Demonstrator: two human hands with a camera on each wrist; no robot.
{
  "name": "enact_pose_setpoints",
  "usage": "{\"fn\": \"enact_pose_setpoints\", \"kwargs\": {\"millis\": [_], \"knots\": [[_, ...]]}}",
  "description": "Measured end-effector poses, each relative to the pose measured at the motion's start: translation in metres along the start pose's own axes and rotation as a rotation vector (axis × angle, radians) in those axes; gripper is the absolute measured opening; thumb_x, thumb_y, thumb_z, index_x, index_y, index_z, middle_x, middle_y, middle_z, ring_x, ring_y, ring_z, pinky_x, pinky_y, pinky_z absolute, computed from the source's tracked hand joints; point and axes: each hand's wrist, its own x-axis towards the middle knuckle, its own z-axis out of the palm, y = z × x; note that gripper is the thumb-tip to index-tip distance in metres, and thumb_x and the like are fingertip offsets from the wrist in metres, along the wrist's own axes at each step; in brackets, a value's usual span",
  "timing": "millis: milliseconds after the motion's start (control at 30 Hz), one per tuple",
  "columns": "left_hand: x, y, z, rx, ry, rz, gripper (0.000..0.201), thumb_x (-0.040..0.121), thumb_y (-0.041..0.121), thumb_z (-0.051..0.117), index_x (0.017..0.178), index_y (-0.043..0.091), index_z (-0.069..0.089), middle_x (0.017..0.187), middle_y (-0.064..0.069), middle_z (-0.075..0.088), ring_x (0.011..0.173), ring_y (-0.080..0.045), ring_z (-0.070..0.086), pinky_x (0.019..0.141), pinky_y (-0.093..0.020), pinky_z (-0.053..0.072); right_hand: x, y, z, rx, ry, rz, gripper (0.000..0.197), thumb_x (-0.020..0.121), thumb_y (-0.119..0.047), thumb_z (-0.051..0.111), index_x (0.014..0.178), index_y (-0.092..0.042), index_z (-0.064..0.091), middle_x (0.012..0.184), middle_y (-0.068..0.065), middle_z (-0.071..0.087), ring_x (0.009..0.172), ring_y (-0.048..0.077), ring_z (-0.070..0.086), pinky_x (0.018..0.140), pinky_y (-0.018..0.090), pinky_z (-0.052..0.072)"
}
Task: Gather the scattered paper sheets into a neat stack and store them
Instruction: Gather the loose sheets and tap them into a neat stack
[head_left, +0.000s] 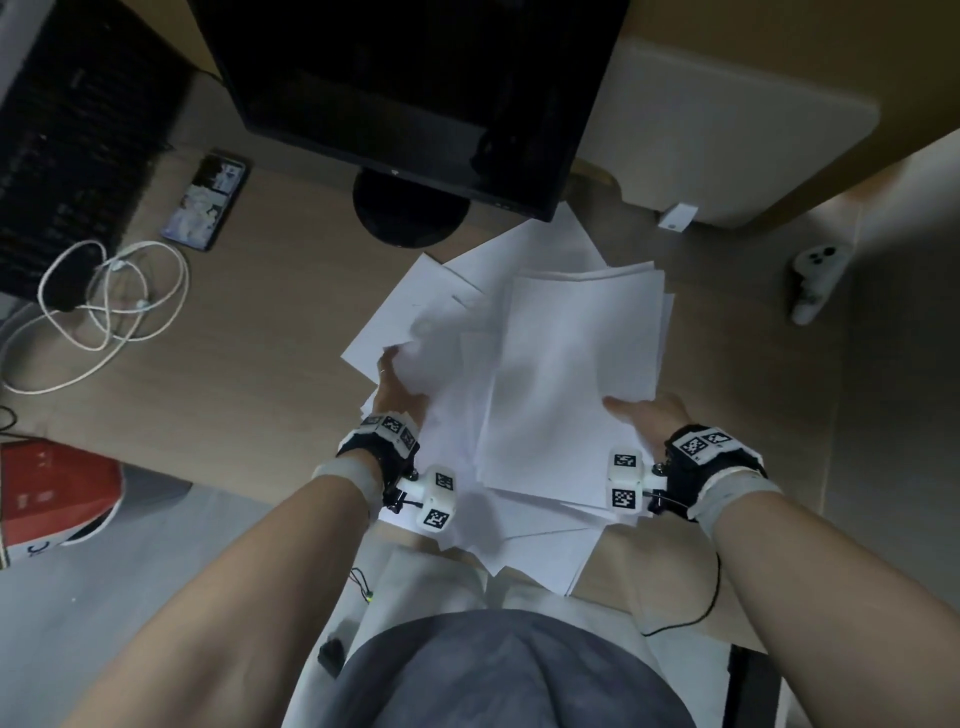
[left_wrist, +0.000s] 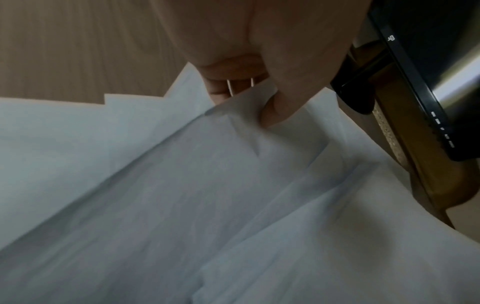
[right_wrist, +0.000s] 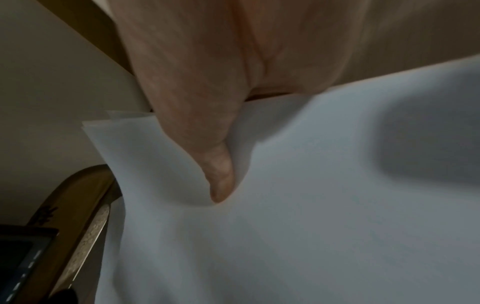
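Observation:
Several white paper sheets (head_left: 545, 374) lie in a loose, fanned pile on the wooden desk (head_left: 249, 338), some hanging over its near edge. My left hand (head_left: 400, 384) pinches the left side of the pile; in the left wrist view its thumb (left_wrist: 280, 111) presses a crumpled sheet (left_wrist: 207, 185) against the fingers behind. My right hand (head_left: 649, 410) grips the right side, the thumb (right_wrist: 221, 176) lying on top of the upper sheets (right_wrist: 311, 205) and the fingers hidden beneath.
A black monitor (head_left: 415, 93) on its round stand (head_left: 410, 208) sits just behind the pile. A phone (head_left: 205, 202), a coiled white cable (head_left: 114, 296) and a keyboard (head_left: 67, 130) are at left. A white controller (head_left: 815, 275) lies right. A red box (head_left: 52, 499) sits below left.

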Motion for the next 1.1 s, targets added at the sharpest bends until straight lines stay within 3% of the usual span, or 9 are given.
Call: {"fn": "enact_pose_setpoints", "kwargs": {"millis": [100, 233, 433, 567, 733, 867, 933, 1000, 1100], "knots": [[-0.005, 0.009, 0.011, -0.052, -0.061, -0.014, 0.090, 0.086, -0.004, 0.050, 0.150, 0.037, 0.001, 0.094, 0.000, 0.054, 0.079, -0.024, 0.057, 0.070, -0.035, 0.049, 0.005, 0.004, 0.008, -0.046, -0.040, 0.026, 0.097, 0.078, -0.039, 0.079, 0.148, 0.002, 0.026, 0.149, 0.016, 0.040, 0.133, 0.034, 0.042, 0.105, 0.043, 0.036], [0.002, 0.016, 0.026, 0.018, -0.032, -0.007, 0.039, 0.083, 0.004, 0.059, 0.120, -0.008, 0.054, 0.104, -0.023, 0.066, 0.090, -0.034, 0.064, 0.057, -0.032, 0.045, 0.017, 0.024, 0.015, -0.098, -0.033, 0.002, 0.055, 0.081, -0.016, 0.078, 0.128, 0.000, 0.055, 0.123, 0.007, 0.062, 0.103, 0.022, 0.056, 0.093, 0.028, 0.041], [-0.015, 0.025, 0.045, 0.061, -0.090, -0.019, 0.034, 0.091, 0.026, 0.061, 0.117, 0.005, 0.062, 0.098, -0.007, 0.063, 0.089, -0.025, 0.058, 0.079, -0.030, 0.042, 0.025, 0.025, 0.020, -0.343, 0.156, 0.021, 0.103, 0.070, -0.041, 0.082, 0.150, -0.013, 0.022, 0.151, 0.016, 0.030, 0.132, 0.037, 0.041, 0.105, 0.043, 0.039], [-0.013, 0.030, 0.052, 0.164, -0.098, -0.020, 0.056, 0.082, 0.039, 0.073, 0.124, 0.005, 0.059, 0.113, -0.012, 0.066, 0.090, -0.026, 0.057, 0.081, -0.032, 0.043, 0.035, 0.013, 0.025, -0.222, 0.077, -0.052, 0.117, 0.065, -0.049, 0.083, 0.153, -0.016, 0.013, 0.155, 0.011, 0.031, 0.137, 0.033, 0.038, 0.111, 0.042, 0.034], [-0.006, 0.026, 0.045, 0.101, -0.049, -0.126, 0.064, 0.077, 0.044, 0.075, 0.126, 0.006, 0.058, 0.114, -0.012, 0.067, 0.097, -0.030, 0.061, 0.089, -0.037, 0.047, 0.041, 0.024, 0.013, -0.154, 0.055, -0.100, 0.081, 0.082, -0.033, 0.075, 0.146, -0.005, 0.035, 0.147, 0.011, 0.044, 0.131, 0.029, 0.046, 0.101, 0.031, 0.038], [-0.005, 0.024, 0.043, 0.025, -0.033, -0.150, 0.046, 0.086, 0.031, 0.065, 0.122, 0.002, 0.060, 0.081, -0.002, 0.063, 0.087, -0.027, 0.055, 0.091, -0.037, 0.047, 0.036, 0.025, 0.011, -0.074, -0.043, -0.136, 0.080, 0.086, -0.027, 0.073, 0.149, -0.004, 0.029, 0.151, 0.009, 0.038, 0.135, 0.026, 0.041, 0.109, 0.033, 0.035], [-0.002, 0.025, 0.040, 0.015, -0.023, -0.151, 0.049, 0.088, 0.031, 0.065, 0.126, 0.000, 0.058, 0.098, -0.009, 0.065, 0.092, -0.026, 0.055, 0.088, -0.032, 0.046, 0.032, 0.017, 0.010, -0.084, -0.091, -0.169, 0.065, 0.089, -0.019, 0.069, 0.145, -0.006, 0.038, 0.143, 0.006, 0.047, 0.123, 0.022, 0.050, 0.099, 0.029, 0.040], [0.004, 0.024, 0.036, -0.020, -0.016, -0.186, 0.057, 0.088, 0.040, 0.064, 0.129, 0.001, 0.056, 0.125, -0.016, 0.062, 0.107, -0.031, 0.060, 0.093, -0.034, 0.048, 0.030, 0.011, 0.007, -0.072, -0.131, -0.226, 0.045, 0.090, -0.013, 0.067, 0.133, -0.008, 0.052, 0.129, 0.007, 0.059, 0.104, 0.017, 0.057, 0.086, 0.026, 0.043], [0.005, 0.024, 0.031, -0.059, -0.060, -0.259, 0.084, 0.069, 0.076, 0.059, 0.122, 0.010, 0.057, 0.115, -0.013, 0.064, 0.107, -0.035, 0.061, 0.092, -0.040, 0.048, 0.030, 0.002, 0.010, 0.010, -0.250, -0.199, 0.040, 0.091, -0.008, 0.066, 0.129, -0.010, 0.055, 0.125, 0.008, 0.063, 0.107, 0.022, 0.061, 0.093, 0.036, 0.049]]}}
